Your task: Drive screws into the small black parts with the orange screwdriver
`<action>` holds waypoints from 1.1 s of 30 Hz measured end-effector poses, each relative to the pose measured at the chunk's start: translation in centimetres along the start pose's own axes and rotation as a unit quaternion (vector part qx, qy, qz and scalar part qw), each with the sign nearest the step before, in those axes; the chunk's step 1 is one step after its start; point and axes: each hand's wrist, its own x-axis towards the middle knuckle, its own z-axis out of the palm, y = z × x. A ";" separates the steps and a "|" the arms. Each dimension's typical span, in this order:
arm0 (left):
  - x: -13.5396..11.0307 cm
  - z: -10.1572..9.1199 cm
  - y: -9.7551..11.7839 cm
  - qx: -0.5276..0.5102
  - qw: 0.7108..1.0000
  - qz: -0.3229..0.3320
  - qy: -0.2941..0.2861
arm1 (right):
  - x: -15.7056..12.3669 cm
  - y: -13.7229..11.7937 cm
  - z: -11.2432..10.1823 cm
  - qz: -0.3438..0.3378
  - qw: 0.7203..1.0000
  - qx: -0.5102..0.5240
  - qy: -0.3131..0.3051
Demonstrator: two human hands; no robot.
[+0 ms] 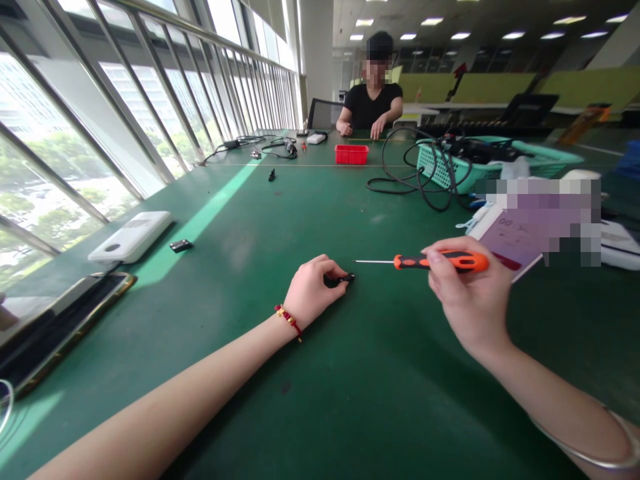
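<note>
Orange screwdriver (413,262) juts from the right hand (473,300).

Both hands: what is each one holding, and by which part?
The right hand holds a screwdriver by its orange-and-black handle. The left hand pinches a small black piece between thumb and fingers; exactly which part cannot be told.

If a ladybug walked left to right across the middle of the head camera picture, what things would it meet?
White device → small black block → left hand, pinching a little black part → orange-and-black screwdriver, held in the right hand → purple screen.
</note>
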 end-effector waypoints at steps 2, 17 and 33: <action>0.0 0.0 0.0 -0.001 1.000 -0.003 -0.001 | -0.1 -0.3 0.0 -0.013 1.000 -0.022 -0.012; 0.1 0.0 0.0 -0.006 1.000 -0.009 -0.006 | -0.2 -0.5 0.0 -0.031 0.998 -0.054 -0.028; 0.0 -0.1 0.3 0.025 1.000 0.019 -0.001 | -0.2 -0.6 0.1 -0.003 0.998 -0.042 -0.038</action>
